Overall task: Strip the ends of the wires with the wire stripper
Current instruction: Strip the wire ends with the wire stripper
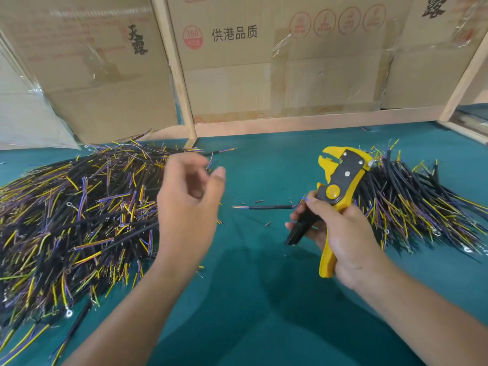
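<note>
A: Nearest us, what room is there?
B: A bare stretch of teal table [264, 299] runs between the two forearms, bounded by a large wire pile [74, 220] on the left and a smaller wire pile [422, 207] on the right.
A: And the hands?
B: The right hand [340, 233] is wrapped round the handles of the wire stripper [335, 196], head pointing up and away. The left hand [190, 199] is raised above the edge of the left heap, fingers loosely curled and apart, holding nothing; it is blurred.
A: The stripper itself?
B: Yellow body, black plates with rivets, a yellow dial, and the toothed jaws standing apart.
A: Any wire near it?
B: One black cable [266, 207] lies on the cloth between the hands, coloured cores showing at its left end, its right end at the right hand's fingers. Small offcuts lie around it.
A: Farther back?
B: A wooden frame [303, 121] edges the table, backed by cardboard boxes [264, 75] printed "供港品质" and a red "360 PCS" stamp.
</note>
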`<state>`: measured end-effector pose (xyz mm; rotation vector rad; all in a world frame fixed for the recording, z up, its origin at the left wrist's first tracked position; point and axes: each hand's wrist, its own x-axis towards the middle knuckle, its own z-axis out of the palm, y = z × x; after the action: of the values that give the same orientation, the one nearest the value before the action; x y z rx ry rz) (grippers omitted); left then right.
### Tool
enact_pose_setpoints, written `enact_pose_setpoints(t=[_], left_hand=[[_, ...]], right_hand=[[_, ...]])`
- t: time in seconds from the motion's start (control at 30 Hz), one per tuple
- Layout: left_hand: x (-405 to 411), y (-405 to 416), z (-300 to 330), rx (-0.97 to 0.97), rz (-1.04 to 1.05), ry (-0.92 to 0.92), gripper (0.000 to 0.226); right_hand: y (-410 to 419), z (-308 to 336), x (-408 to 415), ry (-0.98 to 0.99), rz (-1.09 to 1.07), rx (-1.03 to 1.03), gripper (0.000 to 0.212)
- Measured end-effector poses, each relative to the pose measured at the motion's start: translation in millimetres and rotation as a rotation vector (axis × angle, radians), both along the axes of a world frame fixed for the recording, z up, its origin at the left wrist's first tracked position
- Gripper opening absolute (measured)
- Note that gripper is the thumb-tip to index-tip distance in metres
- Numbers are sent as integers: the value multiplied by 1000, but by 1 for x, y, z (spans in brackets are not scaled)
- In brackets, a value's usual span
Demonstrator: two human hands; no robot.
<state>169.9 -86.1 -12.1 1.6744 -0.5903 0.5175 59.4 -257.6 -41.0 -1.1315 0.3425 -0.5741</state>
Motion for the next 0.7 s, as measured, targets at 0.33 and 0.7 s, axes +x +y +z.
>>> enact_pose_setpoints(t=[0.33,0.7], left_hand=[[-16,-6,-13,532,-587,142,51],[-9,3,-3,585,-597,82,15]], right_hand=[[8,0,-7,-104,139,-297,17],[5,-2,-7,-88,107,-341,16]])
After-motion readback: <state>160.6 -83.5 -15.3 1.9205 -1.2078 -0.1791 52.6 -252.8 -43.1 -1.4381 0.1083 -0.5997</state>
